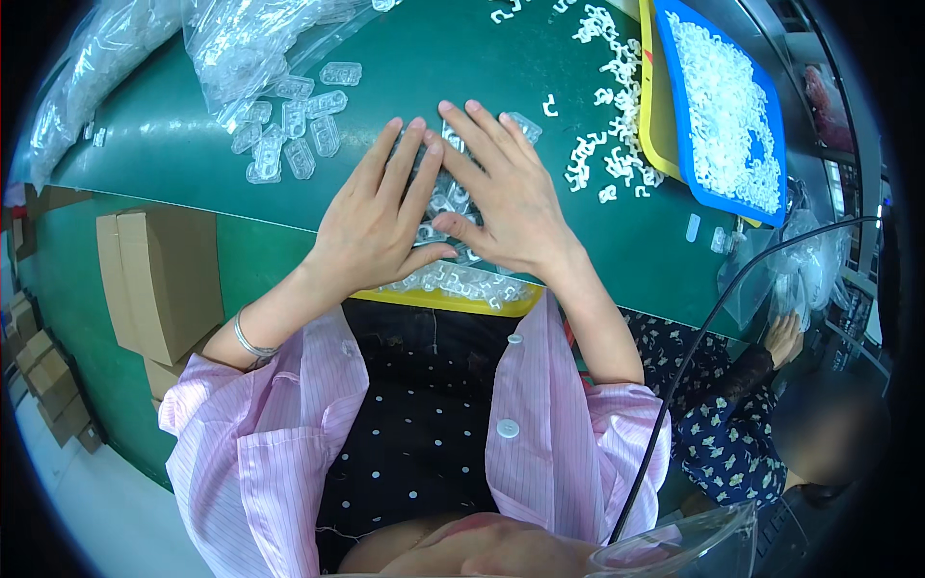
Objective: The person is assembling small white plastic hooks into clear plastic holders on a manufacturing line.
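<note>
My left hand (378, 217) and my right hand (501, 188) lie flat, fingers spread, side by side on a cluster of clear plastic blister pieces (445, 197) on the green table (434, 67). Both palms press down on the pieces and the thumbs nearly meet below them. One clear piece (525, 123) pokes out past my right fingertips. Under my wrists a yellow tray (453, 301) at the table's near edge carries small white clips (458, 281). Most of the cluster is hidden beneath my hands.
Loose clear blister pieces (294, 130) and clear plastic bags (231, 43) lie at the upper left. White clips (607, 125) are scattered at right beside a blue tray (679, 144) full of them. Cardboard boxes (159, 275) stand at left. Another person's hand (785, 337) is at right.
</note>
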{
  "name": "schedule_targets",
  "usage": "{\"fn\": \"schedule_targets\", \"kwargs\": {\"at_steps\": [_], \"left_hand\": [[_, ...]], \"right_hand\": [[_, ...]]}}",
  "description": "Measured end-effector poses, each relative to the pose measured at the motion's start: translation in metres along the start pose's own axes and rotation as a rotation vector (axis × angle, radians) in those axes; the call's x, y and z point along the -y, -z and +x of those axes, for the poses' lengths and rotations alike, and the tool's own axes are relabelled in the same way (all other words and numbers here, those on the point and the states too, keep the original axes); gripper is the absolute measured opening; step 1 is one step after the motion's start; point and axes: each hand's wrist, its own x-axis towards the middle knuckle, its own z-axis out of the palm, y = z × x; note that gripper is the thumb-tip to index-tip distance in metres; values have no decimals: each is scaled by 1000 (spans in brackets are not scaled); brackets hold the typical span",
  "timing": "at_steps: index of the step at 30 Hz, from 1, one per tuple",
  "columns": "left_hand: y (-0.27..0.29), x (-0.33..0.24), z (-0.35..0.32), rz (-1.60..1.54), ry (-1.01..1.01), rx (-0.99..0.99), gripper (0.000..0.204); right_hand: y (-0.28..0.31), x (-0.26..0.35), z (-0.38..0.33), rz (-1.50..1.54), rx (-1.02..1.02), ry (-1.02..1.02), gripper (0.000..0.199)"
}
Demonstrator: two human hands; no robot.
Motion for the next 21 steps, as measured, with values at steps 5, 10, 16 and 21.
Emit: {"fn": "schedule_targets", "kwargs": {"at_steps": [5, 10, 16, 21], "left_hand": [[-13, -5, -22, 121, -27, -172, 69], [-31, 8, -45, 169, -191, -424, 42], [-45, 20, -82, 100, -384, -458, 34], [-56, 13, -108, -25, -385, -279, 38]], "right_hand": [[-3, 16, -10, 40, -3, -19, 58], [-9, 21, -18, 91, -37, 4, 51], [-11, 26, -26, 154, -13, 43, 41], [-14, 21, -28, 159, -43, 111, 39]]}}
